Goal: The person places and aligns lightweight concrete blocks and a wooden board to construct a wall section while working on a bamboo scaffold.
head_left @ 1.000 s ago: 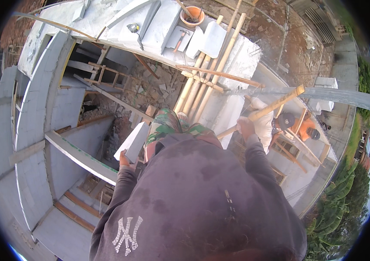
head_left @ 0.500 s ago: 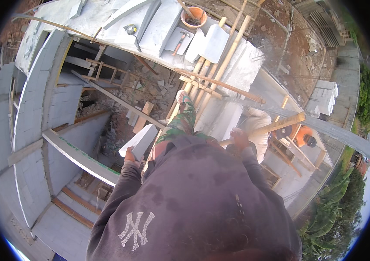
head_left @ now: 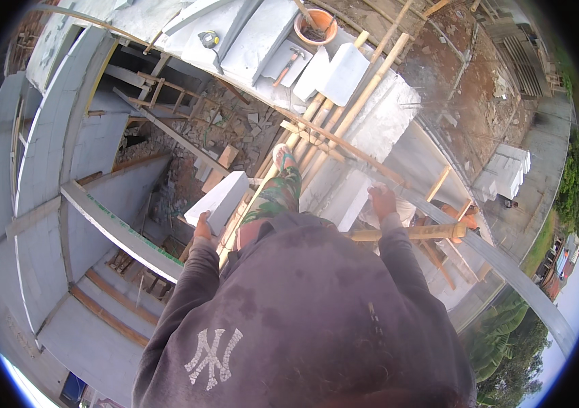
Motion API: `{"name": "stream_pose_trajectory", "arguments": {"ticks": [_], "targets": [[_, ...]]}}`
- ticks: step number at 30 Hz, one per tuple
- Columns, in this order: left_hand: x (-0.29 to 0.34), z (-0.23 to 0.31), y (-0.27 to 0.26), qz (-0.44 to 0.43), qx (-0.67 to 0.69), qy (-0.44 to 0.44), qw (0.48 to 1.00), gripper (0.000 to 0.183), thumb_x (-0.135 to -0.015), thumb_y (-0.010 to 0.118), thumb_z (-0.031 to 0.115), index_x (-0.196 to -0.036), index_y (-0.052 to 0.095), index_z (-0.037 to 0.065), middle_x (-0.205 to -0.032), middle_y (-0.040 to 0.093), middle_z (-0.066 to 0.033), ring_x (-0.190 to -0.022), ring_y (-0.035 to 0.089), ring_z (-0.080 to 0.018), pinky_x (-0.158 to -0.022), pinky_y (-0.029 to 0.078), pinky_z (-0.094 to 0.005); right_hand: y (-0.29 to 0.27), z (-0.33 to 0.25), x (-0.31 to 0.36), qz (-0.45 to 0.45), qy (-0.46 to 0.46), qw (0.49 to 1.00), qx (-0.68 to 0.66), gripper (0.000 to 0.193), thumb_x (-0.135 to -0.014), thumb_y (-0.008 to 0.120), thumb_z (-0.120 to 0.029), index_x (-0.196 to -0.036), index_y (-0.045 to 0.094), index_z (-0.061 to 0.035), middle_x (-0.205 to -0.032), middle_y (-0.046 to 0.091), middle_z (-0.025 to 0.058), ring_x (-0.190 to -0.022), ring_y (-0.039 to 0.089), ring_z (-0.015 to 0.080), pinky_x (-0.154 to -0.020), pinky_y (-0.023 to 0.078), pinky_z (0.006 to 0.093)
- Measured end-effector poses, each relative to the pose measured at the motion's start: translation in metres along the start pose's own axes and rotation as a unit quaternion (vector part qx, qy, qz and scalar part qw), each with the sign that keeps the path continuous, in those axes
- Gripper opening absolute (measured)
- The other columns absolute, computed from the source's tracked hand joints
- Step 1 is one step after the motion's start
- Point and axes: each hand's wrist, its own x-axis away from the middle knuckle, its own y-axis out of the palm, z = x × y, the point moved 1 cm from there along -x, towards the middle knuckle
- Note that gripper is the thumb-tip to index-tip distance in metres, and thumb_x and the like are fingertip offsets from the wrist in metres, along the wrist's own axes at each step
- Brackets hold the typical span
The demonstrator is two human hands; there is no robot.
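My left hand [head_left: 201, 226] grips the lower end of a pale lightweight concrete block [head_left: 218, 200], tilted beside my left thigh. My right hand [head_left: 382, 201] is raised by the right end of another pale block [head_left: 346, 198], its fingers curled. What they hold, if anything, cannot be made out. Just beyond that hand runs a long grey bar [head_left: 483, 248], slanting down to the right; whether the hand touches it is unclear. A thick bamboo pole [head_left: 412, 233] passes under my right forearm. My sandalled foot [head_left: 284, 158] rests on bamboo poles [head_left: 313, 151].
A deep opening with rubble [head_left: 197, 126] drops away at my left. Ahead on the ledge lie a hammer [head_left: 289, 66], a tape measure [head_left: 208, 39], an orange bucket [head_left: 316, 27] and a loose block [head_left: 344, 73]. A co-worker's orange sleeve [head_left: 463, 216] shows below right.
My right hand has risen away from the bamboo pole. The grey bar's far end has swung downward. The co-worker is now mostly hidden behind it. My left hand keeps its block.
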Motion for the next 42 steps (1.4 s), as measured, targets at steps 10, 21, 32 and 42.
{"name": "stream_pose_trajectory", "arguments": {"ticks": [10,21,32,42], "targets": [[0.025,0.011,0.048,0.021,0.002,-0.013,1.0,0.067,-0.087,0.07,0.044,-0.145,0.052,0.015,-0.137,0.058,-0.0123,-0.124,0.056,-0.0337,-0.104,0.045,-0.0571,-0.026,-0.021,-0.063,0.129,-0.047,0.949,0.282,0.051,-0.086,0.075,-0.031,-0.124,0.071,0.0022,-0.126,0.071,0.0267,-0.121,0.067,0.0409,-0.107,0.051,0.0462],[0.026,-0.017,0.046,0.145,0.033,0.0,0.989,0.054,-0.085,0.076,0.04,-0.126,0.065,0.006,-0.117,0.067,-0.0141,-0.101,0.067,-0.0328,-0.083,0.057,-0.0553,-0.026,-0.002,-0.109,0.031,0.033,0.952,0.302,0.048,-0.083,0.072,-0.033,-0.117,0.074,0.0012,-0.118,0.075,0.0236,-0.115,0.071,0.0383,-0.101,0.054,0.0449],[0.056,-0.074,0.052,0.245,0.118,-0.036,0.962,0.059,-0.082,0.08,0.043,-0.116,0.071,-0.004,-0.112,0.071,-0.0177,-0.092,0.073,-0.027,-0.07,0.065,-0.0414,-0.034,0.015,-0.295,-0.116,0.025,0.973,0.198,0.045,-0.084,0.072,-0.028,-0.1,0.071,0.0134,-0.091,0.07,0.017,-0.087,0.065,0.0274,-0.084,0.051,0.0434],[0.089,-0.121,0.081,0.269,0.147,-0.076,0.949,0.079,-0.073,0.083,0.046,-0.13,0.066,-0.006,-0.12,0.072,-0.0202,-0.096,0.075,-0.0286,-0.072,0.066,-0.0392,-0.052,-0.064,-0.387,-0.135,0.059,0.964,0.221,0.024,-0.085,0.07,-0.027,-0.083,0.069,-0.0027,-0.073,0.06,0.0085,-0.06,0.055,0.0232,-0.056,0.043,0.043]]}}
